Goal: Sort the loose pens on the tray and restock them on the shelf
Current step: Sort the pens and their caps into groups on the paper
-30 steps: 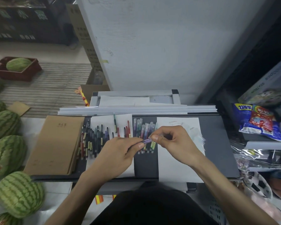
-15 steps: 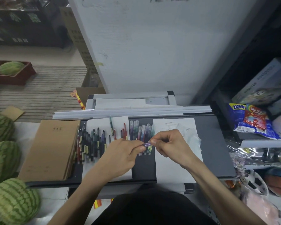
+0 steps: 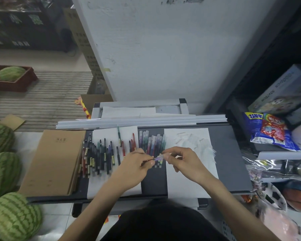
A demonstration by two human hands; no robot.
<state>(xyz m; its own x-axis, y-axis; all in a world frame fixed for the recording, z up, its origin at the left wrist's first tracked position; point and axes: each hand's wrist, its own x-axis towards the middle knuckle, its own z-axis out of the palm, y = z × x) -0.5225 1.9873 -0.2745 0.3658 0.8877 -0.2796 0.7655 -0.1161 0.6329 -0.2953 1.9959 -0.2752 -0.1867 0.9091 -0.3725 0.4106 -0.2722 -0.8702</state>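
Striped watermelons [image 3: 12, 216] crowd your left, a glossy snack bag [image 3: 268, 131] sits to your right, and a stack of brown card notebooks [image 3: 54, 162] lies beside the row of dark pens [image 3: 97, 153] on the flat grey tray [image 3: 233, 162]. Over the near ends of the translucent pens [image 3: 151, 141], your left hand [image 3: 137, 164] and right hand [image 3: 182, 160] curl their fingers, each pinching one end of a slim purple pen [image 3: 159, 158].
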